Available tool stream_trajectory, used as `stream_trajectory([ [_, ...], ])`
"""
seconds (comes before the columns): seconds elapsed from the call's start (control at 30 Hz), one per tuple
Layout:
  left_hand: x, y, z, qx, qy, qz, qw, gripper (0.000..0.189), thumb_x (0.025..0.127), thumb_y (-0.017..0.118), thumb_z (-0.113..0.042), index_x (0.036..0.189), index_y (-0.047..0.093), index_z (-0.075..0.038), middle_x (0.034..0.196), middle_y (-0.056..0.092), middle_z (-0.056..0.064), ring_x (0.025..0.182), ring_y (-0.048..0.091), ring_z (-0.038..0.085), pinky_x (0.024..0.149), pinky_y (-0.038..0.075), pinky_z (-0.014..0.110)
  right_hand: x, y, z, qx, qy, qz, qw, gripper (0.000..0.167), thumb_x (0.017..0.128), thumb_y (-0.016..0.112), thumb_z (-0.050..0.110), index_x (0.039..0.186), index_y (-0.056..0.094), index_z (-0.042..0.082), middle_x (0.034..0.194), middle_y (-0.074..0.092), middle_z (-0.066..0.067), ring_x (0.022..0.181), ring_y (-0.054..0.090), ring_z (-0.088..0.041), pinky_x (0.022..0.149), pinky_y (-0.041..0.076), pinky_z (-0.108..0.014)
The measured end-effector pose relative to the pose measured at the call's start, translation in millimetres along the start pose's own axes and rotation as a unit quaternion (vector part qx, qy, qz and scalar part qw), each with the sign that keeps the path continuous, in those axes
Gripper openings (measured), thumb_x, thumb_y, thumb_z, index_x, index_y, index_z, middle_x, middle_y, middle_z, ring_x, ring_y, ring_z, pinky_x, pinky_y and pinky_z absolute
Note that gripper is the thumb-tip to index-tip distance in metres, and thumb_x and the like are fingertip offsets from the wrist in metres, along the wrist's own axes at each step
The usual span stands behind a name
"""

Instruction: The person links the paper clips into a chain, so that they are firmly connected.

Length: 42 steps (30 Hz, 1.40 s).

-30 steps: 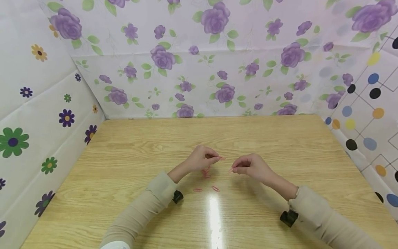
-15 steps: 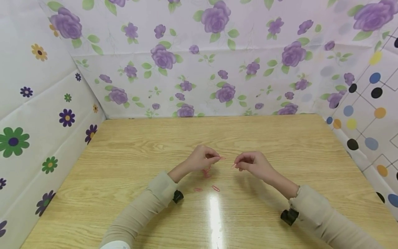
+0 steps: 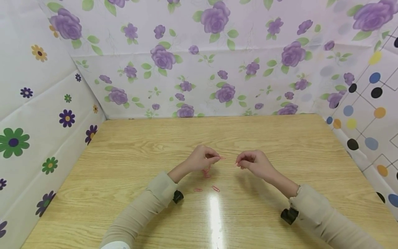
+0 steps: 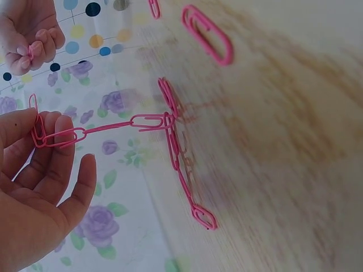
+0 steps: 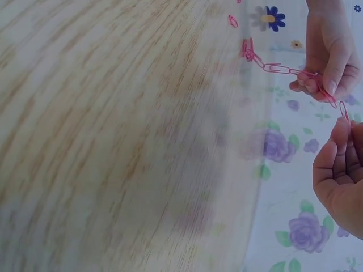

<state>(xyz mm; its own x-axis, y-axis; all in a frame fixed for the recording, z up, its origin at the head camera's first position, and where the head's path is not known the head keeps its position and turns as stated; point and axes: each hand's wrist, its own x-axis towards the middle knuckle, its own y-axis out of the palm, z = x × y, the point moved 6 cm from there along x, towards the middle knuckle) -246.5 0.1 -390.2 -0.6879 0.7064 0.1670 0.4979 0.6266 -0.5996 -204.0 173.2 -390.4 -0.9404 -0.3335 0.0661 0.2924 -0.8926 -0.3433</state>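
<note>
My left hand (image 3: 200, 159) pinches the end clip of a pink paper clip chain (image 4: 108, 128) between thumb and fingers. From those fingertips the linked clips hang down, and the chain's lower part lies on the table. A single pink paper clip (image 5: 343, 110) sticks up from the fingertips of my right hand (image 3: 253, 163), which pinches it. A small gap separates the two hands in the head view. Two loose paper clips lie nearer the front: one pink clip (image 3: 216, 188) slants, and another pink clip (image 3: 197, 190) lies almost level.
The wooden table (image 3: 140, 138) has a bright glare strip at its front middle. Behind it hangs a purple-flowered cloth (image 3: 192, 83). Patterned cloths border the left and right sides. A dark wrist camera (image 3: 290, 216) sits on the right sleeve, and another camera (image 3: 178, 196) on the left.
My right hand has risen slightly and shifted a little to the right with its paper clip. My left hand stays in place, holding the chain.
</note>
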Motion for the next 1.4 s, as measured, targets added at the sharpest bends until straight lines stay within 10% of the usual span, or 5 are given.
stream_trajectory([
  [0.27,-0.3,-0.8,-1.6,-0.007,0.009,0.005,0.9999,0.018,0.089,0.058,-0.007,0.093,0.068,0.008,0.086,0.066,0.021,0.07,0.062,0.033,0.059,0.048,0.019,3.0,-1,-3,-0.05,0.019,-0.019,0.9984,0.015,0.078,0.071,0.005,0.085,0.059,-0.001,0.075,0.056,-0.006,0.065,0.051,-0.017,0.056,0.044,-0.025],
  [0.53,-0.2,-0.4,-2.0,-0.001,0.009,0.005,0.9999,0.019,0.089,0.058,-0.007,0.094,0.068,0.007,0.087,0.066,0.02,0.072,0.063,0.032,0.06,0.048,0.02,3.9,5,-4,0.015,0.005,0.027,0.9995,0.016,0.085,0.059,-0.005,0.101,0.059,-0.005,0.082,0.057,-0.016,0.071,0.061,-0.026,0.067,0.051,-0.047],
  [1.0,2.4,1.5,-6.3,0.037,0.036,-0.003,0.9987,0.016,0.088,0.059,-0.007,0.091,0.069,0.005,0.085,0.068,0.01,0.068,0.059,0.009,0.062,0.049,0.022,16.6,10,-8,0.061,0.033,0.083,0.9942,0.035,0.089,0.05,-0.007,0.122,0.045,-0.016,0.094,0.052,-0.031,0.081,0.061,-0.037,0.074,0.049,-0.049],
  [1.4,3.4,2.3,-8.0,0.052,0.048,0.0,0.9975,0.015,0.088,0.059,-0.007,0.09,0.069,0.004,0.084,0.068,0.01,0.068,0.06,0.009,0.062,0.048,0.019,25.6,9,-17,0.071,0.114,0.047,0.9899,0.024,0.092,0.051,0.002,0.104,0.053,-0.019,0.084,0.061,-0.026,0.072,0.064,-0.031,0.068,0.052,-0.045],
])
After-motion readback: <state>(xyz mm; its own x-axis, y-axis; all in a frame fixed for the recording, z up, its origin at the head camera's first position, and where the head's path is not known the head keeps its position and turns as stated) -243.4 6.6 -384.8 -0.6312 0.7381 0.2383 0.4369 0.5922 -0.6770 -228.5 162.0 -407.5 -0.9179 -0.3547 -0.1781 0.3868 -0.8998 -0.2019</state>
